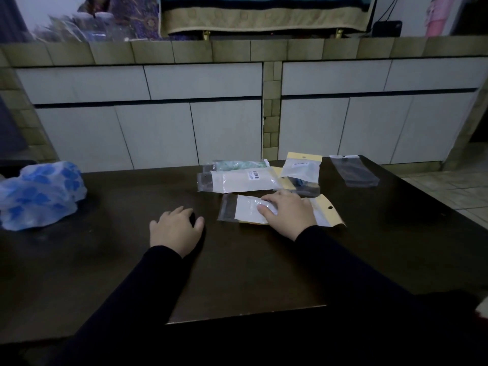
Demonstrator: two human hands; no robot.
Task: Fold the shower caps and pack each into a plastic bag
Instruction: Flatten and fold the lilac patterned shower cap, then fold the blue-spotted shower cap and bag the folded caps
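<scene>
A packed plastic bag point(247, 208) with a white folded cap inside and a yellow header lies on the dark table point(132, 260). My right hand point(287, 211) rests flat on it, fingers laid over the white part. My left hand point(175, 229) lies on the bare table to the left, fingers loosely curled, holding nothing. Behind are a longer packed bag point(237, 180) with a barcode label, a bag with a green cap point(237, 165), and a small bag with a yellow header point(301, 167). A blue-patterned shower cap point(39, 194) sits unfolded at the far left.
An empty clear plastic bag point(353, 171) lies at the table's back right. Beyond the table stands a tiled counter with white cabinet doors point(227, 133). The table's right edge drops to a tiled floor point(454, 191).
</scene>
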